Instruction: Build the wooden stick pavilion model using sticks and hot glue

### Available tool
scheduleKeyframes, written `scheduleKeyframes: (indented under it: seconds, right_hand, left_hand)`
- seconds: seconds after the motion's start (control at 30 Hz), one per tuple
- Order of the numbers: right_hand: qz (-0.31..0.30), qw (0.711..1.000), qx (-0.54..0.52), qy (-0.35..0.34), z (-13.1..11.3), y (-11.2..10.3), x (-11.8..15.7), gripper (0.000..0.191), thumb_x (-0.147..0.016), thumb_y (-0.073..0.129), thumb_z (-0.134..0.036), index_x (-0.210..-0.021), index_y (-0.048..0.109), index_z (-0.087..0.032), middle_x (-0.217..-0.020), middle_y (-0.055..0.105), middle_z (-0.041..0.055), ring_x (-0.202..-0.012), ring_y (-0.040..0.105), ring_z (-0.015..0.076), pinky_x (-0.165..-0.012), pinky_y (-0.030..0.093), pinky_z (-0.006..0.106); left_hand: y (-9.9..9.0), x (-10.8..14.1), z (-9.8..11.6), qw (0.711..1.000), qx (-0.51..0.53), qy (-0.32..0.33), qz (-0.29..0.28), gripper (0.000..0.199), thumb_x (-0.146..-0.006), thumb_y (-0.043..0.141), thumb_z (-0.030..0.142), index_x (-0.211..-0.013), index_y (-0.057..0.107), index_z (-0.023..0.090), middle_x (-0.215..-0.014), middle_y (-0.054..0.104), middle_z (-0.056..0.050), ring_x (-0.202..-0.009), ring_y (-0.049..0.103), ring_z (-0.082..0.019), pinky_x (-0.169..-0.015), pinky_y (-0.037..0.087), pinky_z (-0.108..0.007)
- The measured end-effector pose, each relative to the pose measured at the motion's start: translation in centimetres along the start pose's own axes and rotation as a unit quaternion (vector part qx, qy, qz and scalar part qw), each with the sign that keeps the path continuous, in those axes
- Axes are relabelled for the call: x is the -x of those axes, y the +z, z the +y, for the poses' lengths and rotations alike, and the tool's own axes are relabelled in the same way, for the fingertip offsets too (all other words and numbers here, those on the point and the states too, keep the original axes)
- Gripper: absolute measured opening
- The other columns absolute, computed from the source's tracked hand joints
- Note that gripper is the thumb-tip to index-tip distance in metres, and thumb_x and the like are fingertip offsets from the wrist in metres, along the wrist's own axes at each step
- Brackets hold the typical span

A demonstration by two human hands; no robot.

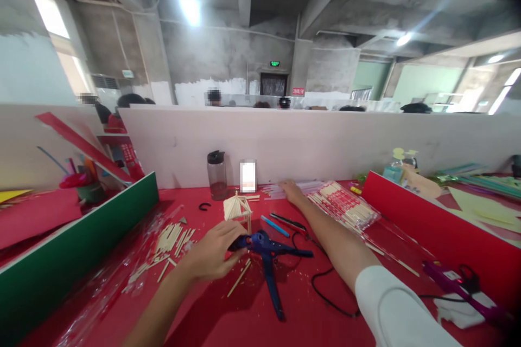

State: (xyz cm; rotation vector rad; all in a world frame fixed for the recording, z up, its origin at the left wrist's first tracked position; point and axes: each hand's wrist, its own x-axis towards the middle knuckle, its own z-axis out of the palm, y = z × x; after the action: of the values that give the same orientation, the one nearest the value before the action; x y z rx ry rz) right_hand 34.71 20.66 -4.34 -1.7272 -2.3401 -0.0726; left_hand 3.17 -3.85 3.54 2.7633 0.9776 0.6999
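Observation:
My left hand (222,244) has its fingers closed round the head of a blue two-handled hand tool (264,249), which looks like a cutter. Its two handles stand apart, one toward the right and one toward me. Just beyond is a small house model (236,207) made of wooden sticks, with a slatted roof and thin posts. My right hand (292,192) reaches far across the table, its fingers apart over clear plastic sticks (277,190); the fingertips are small and partly hidden. A loose wooden stick (239,277) lies beside the tool.
Cut sticks (171,238) lie in a heap at left, and packaged sticks (345,203) at right. A bottle (217,176) and phone (248,176) stand against the white partition (325,146). Green (89,244) and red (431,227) boards flank the table. A purple glue gun (451,282) rests right.

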Motion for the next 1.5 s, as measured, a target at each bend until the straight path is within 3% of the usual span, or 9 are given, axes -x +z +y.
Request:
scheduleKeyframes:
  seconds: [0.27, 0.53, 0.7, 0.73, 0.87, 0.97, 1.07, 1.3, 1.5]
  right_hand:
    - [0.021, 0.999, 0.01, -0.048, 1.5, -0.1, -0.8, 0.032, -0.09, 0.05, -0.008, -0.118, 0.065, -0.012, -0.115, 0.062, 0.0132, -0.106, 0.05, 0.0203, -0.093, 0.035, 0.026]
    - [0.036, 0.996, 0.013, -0.075, 0.7, -1.7, -0.3, 0.028, -0.093, 0.045, -0.008, -0.11, 0.067, -0.012, -0.109, 0.065, 0.0125, -0.102, 0.052, 0.0204, -0.094, 0.034, 0.029]
    - [0.071, 0.99, 0.008, -0.12, -1.1, -5.3, 0.3, 0.053, -0.086, 0.041, 0.003, -0.134, 0.054, -0.016, -0.122, 0.061, 0.0104, -0.112, 0.048, 0.0195, -0.102, 0.031, 0.03]
    - [0.101, 0.985, 0.002, -0.14, -1.7, -6.4, 0.7, 0.057, -0.084, 0.04, 0.004, -0.135, 0.053, -0.016, -0.12, 0.061, 0.0104, -0.112, 0.048, 0.0198, -0.102, 0.032, 0.03]
    - [0.176, 0.963, -0.042, -0.202, -4.7, -11.3, 3.5, 0.037, -0.094, 0.042, -0.009, -0.126, 0.058, -0.016, -0.116, 0.063, 0.011, -0.108, 0.053, 0.0208, -0.097, 0.038, 0.031]
    - [0.139, 0.955, -0.095, -0.243, -6.9, -14.3, 6.7, 0.025, -0.101, 0.044, -0.029, -0.115, 0.064, -0.024, -0.104, 0.07, 0.0054, -0.095, 0.062, 0.0197, -0.085, 0.041, 0.028]
    - [0.093, 0.952, -0.136, -0.26, -8.5, -15.9, 9.4, 0.027, -0.099, 0.047, -0.025, -0.118, 0.065, -0.03, -0.106, 0.073, 0.0012, -0.091, 0.065, 0.0187, -0.079, 0.043, 0.026]
    - [-0.011, 0.931, -0.148, -0.333, -10.4, -15.4, 11.8, 0.028, -0.085, 0.056, -0.013, -0.103, 0.074, -0.024, -0.101, 0.075, 0.0039, -0.088, 0.067, 0.0187, -0.08, 0.046, 0.028]
    - [0.004, 0.933, -0.153, -0.325, -10.2, -16.4, 12.5, 0.033, -0.081, 0.055, -0.01, -0.101, 0.077, -0.026, -0.1, 0.076, 0.0028, -0.088, 0.068, 0.0197, -0.079, 0.047, 0.029]
  left_hand:
    - [0.3, 0.1, -0.3, 1.0, 0.013, -0.001, 0.002, 0.018, -0.096, 0.047, 0.032, -0.106, 0.058, 0.022, -0.103, 0.063, -0.008, -0.096, 0.057, -0.022, -0.087, 0.046, -0.034]
    - [-0.2, 0.0, 0.2, 1.0, 0.01, -0.008, -0.017, 0.017, -0.096, 0.046, 0.031, -0.104, 0.057, 0.022, -0.104, 0.064, -0.008, -0.098, 0.058, -0.022, -0.088, 0.047, -0.035]
    - [-0.2, 0.0, -0.1, 1.0, 0.004, -0.014, -0.021, 0.018, -0.096, 0.046, 0.029, -0.109, 0.057, 0.022, -0.111, 0.064, -0.009, -0.103, 0.06, -0.022, -0.092, 0.047, -0.036]
    - [-0.1, 0.0, -0.2, 1.0, 0.002, -0.011, -0.016, 0.02, -0.096, 0.046, 0.028, -0.112, 0.057, 0.022, -0.114, 0.064, -0.009, -0.105, 0.059, -0.023, -0.095, 0.047, -0.036]
    - [0.3, 0.1, -0.9, 1.0, 0.001, -0.03, 0.002, 0.024, -0.098, 0.045, 0.032, -0.116, 0.057, 0.023, -0.119, 0.065, -0.009, -0.108, 0.062, -0.023, -0.095, 0.049, -0.036]
    - [0.5, 0.2, -1.1, 0.999, -0.003, -0.042, 0.011, 0.029, -0.097, 0.046, 0.037, -0.12, 0.058, 0.023, -0.126, 0.065, -0.01, -0.112, 0.063, -0.025, -0.096, 0.05, -0.037]
    - [0.6, 0.2, -1.2, 0.998, 0.001, -0.055, 0.017, 0.036, -0.097, 0.047, 0.041, -0.127, 0.056, 0.023, -0.133, 0.063, -0.01, -0.118, 0.061, -0.027, -0.1, 0.049, -0.038]
    - [0.6, 0.1, -1.3, 0.997, 0.033, -0.071, 0.02, 0.043, -0.098, 0.045, 0.043, -0.135, 0.053, 0.024, -0.134, 0.063, -0.01, -0.117, 0.063, -0.027, -0.098, 0.05, -0.038]
    - [0.4, 0.0, -0.9, 0.994, 0.055, -0.088, 0.014, 0.045, -0.098, 0.045, 0.044, -0.137, 0.052, 0.025, -0.14, 0.059, -0.009, -0.125, 0.058, -0.027, -0.103, 0.046, -0.038]
